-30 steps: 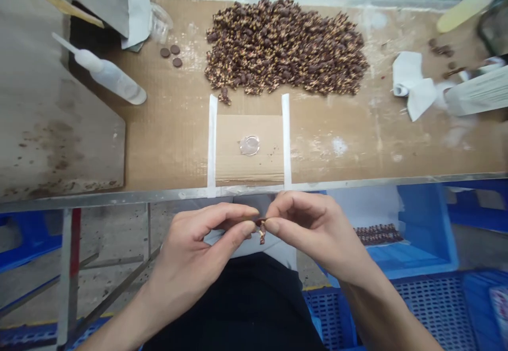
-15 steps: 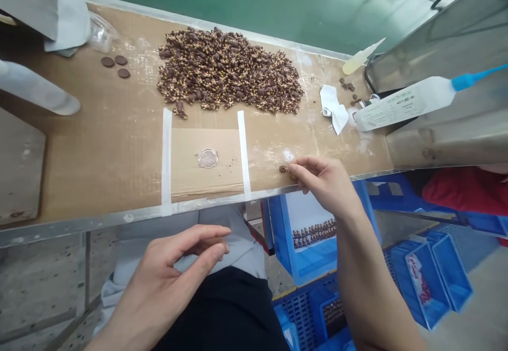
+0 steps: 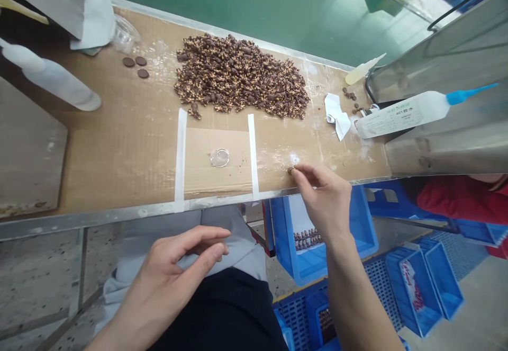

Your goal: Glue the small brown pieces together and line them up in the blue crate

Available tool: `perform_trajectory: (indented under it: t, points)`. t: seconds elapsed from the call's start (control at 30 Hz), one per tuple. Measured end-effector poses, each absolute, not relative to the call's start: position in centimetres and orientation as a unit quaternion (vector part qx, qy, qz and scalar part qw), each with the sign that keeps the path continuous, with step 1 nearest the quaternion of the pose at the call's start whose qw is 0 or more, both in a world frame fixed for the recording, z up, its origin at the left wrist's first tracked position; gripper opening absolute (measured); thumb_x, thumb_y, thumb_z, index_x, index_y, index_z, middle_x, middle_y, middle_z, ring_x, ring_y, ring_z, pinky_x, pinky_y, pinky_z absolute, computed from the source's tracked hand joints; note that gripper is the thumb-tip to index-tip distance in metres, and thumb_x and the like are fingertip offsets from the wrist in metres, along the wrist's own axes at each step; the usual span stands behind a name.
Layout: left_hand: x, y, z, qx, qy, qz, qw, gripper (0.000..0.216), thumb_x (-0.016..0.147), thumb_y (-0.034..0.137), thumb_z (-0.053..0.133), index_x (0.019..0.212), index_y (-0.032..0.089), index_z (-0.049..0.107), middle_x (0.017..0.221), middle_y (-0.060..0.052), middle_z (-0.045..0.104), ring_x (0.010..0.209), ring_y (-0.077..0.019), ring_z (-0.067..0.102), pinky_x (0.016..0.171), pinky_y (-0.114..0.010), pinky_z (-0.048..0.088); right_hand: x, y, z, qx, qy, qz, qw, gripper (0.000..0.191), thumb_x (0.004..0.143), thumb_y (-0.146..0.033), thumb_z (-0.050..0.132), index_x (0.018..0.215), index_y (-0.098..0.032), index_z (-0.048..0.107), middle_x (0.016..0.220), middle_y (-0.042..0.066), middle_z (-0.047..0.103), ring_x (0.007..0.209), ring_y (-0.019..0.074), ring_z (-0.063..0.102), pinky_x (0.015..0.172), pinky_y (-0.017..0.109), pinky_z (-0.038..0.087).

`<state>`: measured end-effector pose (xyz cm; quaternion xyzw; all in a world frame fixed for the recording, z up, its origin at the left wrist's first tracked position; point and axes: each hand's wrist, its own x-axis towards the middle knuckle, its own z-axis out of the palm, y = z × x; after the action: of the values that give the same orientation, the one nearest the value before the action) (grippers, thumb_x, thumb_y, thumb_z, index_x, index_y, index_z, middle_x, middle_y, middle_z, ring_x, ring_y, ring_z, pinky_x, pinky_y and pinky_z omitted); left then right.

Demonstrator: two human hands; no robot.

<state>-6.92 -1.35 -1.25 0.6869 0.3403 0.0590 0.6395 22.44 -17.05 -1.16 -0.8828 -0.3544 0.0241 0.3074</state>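
My right hand [image 3: 323, 192] reaches onto the cardboard-covered bench [image 3: 130, 144] and pinches a small brown piece [image 3: 290, 171] against the surface near a white glue smear. My left hand [image 3: 178, 266] hovers below the bench edge over my lap, fingers curled loosely with thumb and forefinger apart, nothing visible in it. A large heap of small brown pieces [image 3: 242, 81] lies at the back of the bench. A clear round disc [image 3: 219, 157] sits on a cardboard patch between two white tape strips.
White squeeze bottles lie at left [image 3: 51, 78] and at right [image 3: 400, 118]. Three brown discs [image 3: 135, 65] sit back left, crumpled paper [image 3: 337, 115] right. A blue bin [image 3: 317, 240] with rows of pieces stands under the bench; blue crates on the floor. A metal housing [image 3: 444, 113] at right.
My hands have parted: the right carried the small brown piece from my lap up to the bench right of the tape. The left stayed low and opened. The view swung right.
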Motion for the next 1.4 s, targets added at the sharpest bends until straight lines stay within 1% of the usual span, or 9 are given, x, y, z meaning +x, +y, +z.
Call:
perform_trajectory:
  t: [0.07, 0.17, 0.37, 0.67, 0.93, 1.07, 1.2, 1.3, 1.4]
  points:
    - [-7.1, -1.2, -1.5, 0.685, 0.335, 0.059, 0.644, 0.025, 0.109, 0.051, 0.080, 0.114, 0.033, 0.097, 0.096, -0.005, 0.093, 0.082, -0.0245, 0.092, 0.061, -0.019, 0.069, 22.7, -17.1, -1.3, -0.886, -0.357, 0.021, 0.295, 0.021, 0.112, -0.040, 0.073, 0.108, -0.027, 0.090, 0.104, 0.006, 0.091, 0.090, 0.0264, 0.084, 0.089, 0.043, 0.068]
    - [-7.2, -1.1, -1.9, 0.686, 0.333, 0.067, 0.644, 0.022, 0.109, 0.047, 0.081, 0.115, 0.032, 0.097, 0.095, -0.005, 0.093, 0.082, -0.0240, 0.091, 0.072, -0.023, 0.073, 22.9, -17.2, -1.7, -0.886, -0.369, 0.015, 0.282, 0.024, 0.114, -0.040, 0.071, 0.109, -0.027, 0.089, 0.107, 0.007, 0.092, 0.093, 0.0272, 0.085, 0.091, 0.043, 0.067]
    - [-7.1, -1.8, -2.2, 0.664, 0.346, 0.055, 0.660, 0.023, 0.111, 0.048, 0.078, 0.117, 0.035, 0.096, 0.098, -0.003, 0.093, 0.084, -0.0220, 0.090, 0.067, -0.020, 0.069, 22.7, -17.3, -2.5, -0.879, -0.405, -0.025, 0.250, 0.024, 0.118, -0.039, 0.068, 0.111, -0.027, 0.087, 0.105, 0.007, 0.090, 0.092, 0.0276, 0.085, 0.090, 0.042, 0.066]
    - [-7.2, -1.3, -2.3, 0.676, 0.332, 0.041, 0.657, 0.023, 0.112, 0.045, 0.077, 0.120, 0.033, 0.095, 0.098, -0.003, 0.093, 0.088, -0.0224, 0.091, 0.082, -0.024, 0.073, 22.3, -17.6, -3.3, -0.871, -0.426, -0.066, 0.233, 0.023, 0.120, -0.035, 0.068, 0.111, -0.025, 0.085, 0.108, 0.008, 0.091, 0.093, 0.0269, 0.085, 0.087, 0.040, 0.064]
    - [-7.2, -1.4, -2.2, 0.639, 0.376, 0.003, 0.671, 0.028, 0.110, 0.054, 0.078, 0.120, 0.034, 0.096, 0.104, -0.003, 0.093, 0.096, -0.0239, 0.091, 0.085, -0.025, 0.071, 22.1, -17.5, -3.6, -0.860, -0.442, -0.101, 0.234, 0.022, 0.120, -0.035, 0.069, 0.111, -0.023, 0.086, 0.106, 0.007, 0.092, 0.088, 0.0241, 0.085, 0.080, 0.035, 0.063]
    - [-7.3, -1.4, -2.2, 0.640, 0.371, 0.017, 0.672, 0.026, 0.109, 0.053, 0.079, 0.117, 0.035, 0.096, 0.100, -0.002, 0.093, 0.092, -0.0230, 0.090, 0.081, -0.024, 0.069, 22.3, -17.5, -3.8, -0.864, -0.436, -0.097, 0.234, 0.022, 0.120, -0.036, 0.069, 0.110, -0.024, 0.086, 0.106, 0.007, 0.091, 0.089, 0.0249, 0.085, 0.083, 0.037, 0.064]
    - [-7.7, -1.5, -2.7, 0.641, 0.370, 0.024, 0.672, 0.027, 0.109, 0.054, 0.080, 0.118, 0.034, 0.096, 0.100, -0.003, 0.092, 0.092, -0.0224, 0.090, 0.081, -0.024, 0.069, 22.4, -17.5, -3.7, -0.868, -0.430, -0.080, 0.236, 0.024, 0.120, -0.036, 0.067, 0.111, -0.024, 0.086, 0.105, 0.007, 0.091, 0.091, 0.0249, 0.085, 0.085, 0.038, 0.064]
    - [-7.4, -1.5, -2.8, 0.645, 0.363, 0.042, 0.671, 0.027, 0.109, 0.053, 0.081, 0.116, 0.033, 0.096, 0.098, -0.003, 0.092, 0.088, -0.0205, 0.089, 0.080, -0.022, 0.067, 21.5, -17.1, -2.1, -0.860, -0.423, -0.068, 0.278, 0.023, 0.120, -0.034, 0.068, 0.113, -0.025, 0.088, 0.108, 0.007, 0.091, 0.095, 0.0251, 0.086, 0.087, 0.039, 0.066]
    - [-6.3, -1.3, -1.8, 0.647, 0.333, 0.062, 0.684, 0.024, 0.109, 0.050, 0.081, 0.113, 0.031, 0.096, 0.095, -0.003, 0.091, 0.084, -0.0187, 0.088, 0.077, -0.020, 0.066, 19.0, -16.7, 1.0, -0.834, -0.384, -0.021, 0.396, 0.013, 0.117, -0.031, 0.077, 0.115, -0.028, 0.090, 0.110, 0.004, 0.091, 0.096, 0.0235, 0.086, 0.089, 0.039, 0.067]
